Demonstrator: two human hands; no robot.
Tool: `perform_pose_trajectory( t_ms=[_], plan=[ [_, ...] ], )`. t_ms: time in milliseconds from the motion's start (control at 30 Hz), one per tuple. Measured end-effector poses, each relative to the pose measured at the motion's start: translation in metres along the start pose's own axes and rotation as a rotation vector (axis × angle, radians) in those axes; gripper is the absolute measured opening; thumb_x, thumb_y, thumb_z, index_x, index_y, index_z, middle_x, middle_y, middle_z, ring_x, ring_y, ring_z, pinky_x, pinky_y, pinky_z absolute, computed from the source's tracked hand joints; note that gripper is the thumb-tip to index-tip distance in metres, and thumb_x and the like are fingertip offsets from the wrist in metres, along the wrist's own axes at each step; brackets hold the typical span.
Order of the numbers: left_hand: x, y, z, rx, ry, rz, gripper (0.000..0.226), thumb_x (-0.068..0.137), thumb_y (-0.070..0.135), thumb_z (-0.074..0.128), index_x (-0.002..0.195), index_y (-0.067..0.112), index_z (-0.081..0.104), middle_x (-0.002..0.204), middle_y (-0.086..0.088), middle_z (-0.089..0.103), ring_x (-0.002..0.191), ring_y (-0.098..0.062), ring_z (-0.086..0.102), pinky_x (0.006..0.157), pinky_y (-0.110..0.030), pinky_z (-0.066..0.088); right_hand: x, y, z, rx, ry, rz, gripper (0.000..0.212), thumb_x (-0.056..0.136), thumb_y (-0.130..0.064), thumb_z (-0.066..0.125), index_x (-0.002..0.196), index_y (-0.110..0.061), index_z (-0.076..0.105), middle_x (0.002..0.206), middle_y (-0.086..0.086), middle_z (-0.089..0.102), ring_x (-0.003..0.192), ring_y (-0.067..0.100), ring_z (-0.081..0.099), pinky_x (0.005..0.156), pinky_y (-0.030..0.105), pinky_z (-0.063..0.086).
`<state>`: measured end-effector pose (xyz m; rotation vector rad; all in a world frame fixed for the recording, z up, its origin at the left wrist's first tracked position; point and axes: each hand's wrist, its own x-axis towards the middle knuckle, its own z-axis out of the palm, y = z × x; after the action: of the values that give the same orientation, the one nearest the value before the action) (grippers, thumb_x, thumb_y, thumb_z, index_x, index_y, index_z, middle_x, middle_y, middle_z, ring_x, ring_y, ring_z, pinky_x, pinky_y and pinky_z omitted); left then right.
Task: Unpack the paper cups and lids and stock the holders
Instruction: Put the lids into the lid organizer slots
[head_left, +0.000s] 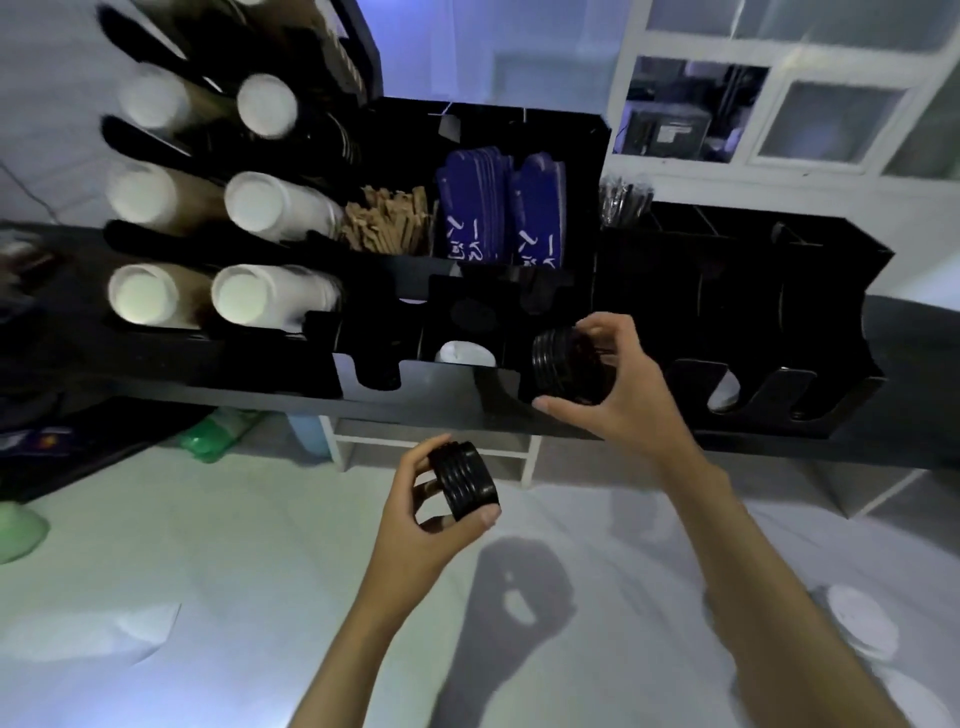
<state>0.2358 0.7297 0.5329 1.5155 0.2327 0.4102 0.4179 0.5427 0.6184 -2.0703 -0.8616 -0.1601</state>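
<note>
1. Nearest you, your two bare forearms are reaching up from the bottom edge, over a pale tiled floor (218, 597).
2. Ahead of them, a long black acrylic cup-and-lid organiser (810, 291) is standing on a dark counter, with its slotted lid compartments facing you.
3. At its left end, stacks of white paper cups (270, 205) are lying on their sides in black tube holders, open mouths pointing toward you.
4. In the upper middle compartments, blue printed cup sleeves (498, 208) are standing upright just beside a bundle of tan wooden stirrers (387, 223).
5. Your right hand (618, 395) is grasping a short stack of black plastic lids (563, 364), thumb below and fingers curled over the top, holding it at the mouth of a front lid slot near the organiser's middle.
6. Your left hand (431, 514) is gripping a second short stack of black plastic lids (465, 480) on edge, fingers wrapped around it, below the counter edge and well apart from the organiser.
7. A white lid (462, 353) is showing in the slot just left of your right hand.
</note>
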Motion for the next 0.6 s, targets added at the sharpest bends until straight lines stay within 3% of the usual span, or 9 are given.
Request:
perform_pose_trajectory(
  t_ms=[133, 267, 500, 600],
  plan=[
    [0.009, 0.001, -0.016, -0.022, -0.004, 0.006, 0.077, 0.072, 0.022, 0.091, 0.136, 0.043, 0.056, 0.127, 0.022, 0.062, 0.115, -0.006, 0.064, 0.082, -0.028, 0.060, 0.046, 0.006, 0.000, -0.338, -0.080, -0.043, 0.071, 0.069, -0.055, 0.091, 0.119, -0.035, 0.044, 0.125, -0.009, 0.058, 0.113, 0.015, 0.056, 0.101, 0.042, 0.051],
    [0.021, -0.003, -0.025, -0.027, -0.008, 0.000, 0.079, 0.070, 0.027, 0.092, 0.137, 0.044, 0.055, 0.126, 0.024, 0.062, 0.117, -0.007, 0.063, 0.083, -0.029, 0.061, 0.077, 0.018, 0.003, -0.581, -0.188, -0.117, 0.063, 0.071, -0.057, 0.088, 0.106, -0.029, 0.044, 0.113, -0.008, 0.054, 0.103, 0.019, 0.054, 0.098, 0.039, 0.042],
    [0.040, -0.021, -0.028, -0.051, -0.013, -0.036, 0.078, 0.070, 0.027, 0.093, 0.134, 0.050, 0.056, 0.124, 0.028, 0.061, 0.120, -0.004, 0.062, 0.086, -0.030, 0.061, 0.095, 0.037, 0.023, -0.953, -0.277, -0.217, 0.057, 0.070, -0.067, 0.079, 0.080, -0.025, 0.042, 0.111, -0.003, 0.058, 0.099, 0.022, 0.058, 0.109, 0.054, 0.029],
    [0.046, -0.029, -0.026, -0.056, -0.019, -0.049, 0.076, 0.071, 0.025, 0.093, 0.133, 0.051, 0.056, 0.125, 0.027, 0.062, 0.120, -0.005, 0.062, 0.086, -0.030, 0.061, 0.095, 0.046, 0.036, -1.037, -0.309, -0.265, 0.055, 0.067, -0.069, 0.078, 0.086, -0.022, 0.059, 0.108, 0.001, 0.062, 0.096, 0.026, 0.064, 0.111, 0.062, 0.029]
  ],
)
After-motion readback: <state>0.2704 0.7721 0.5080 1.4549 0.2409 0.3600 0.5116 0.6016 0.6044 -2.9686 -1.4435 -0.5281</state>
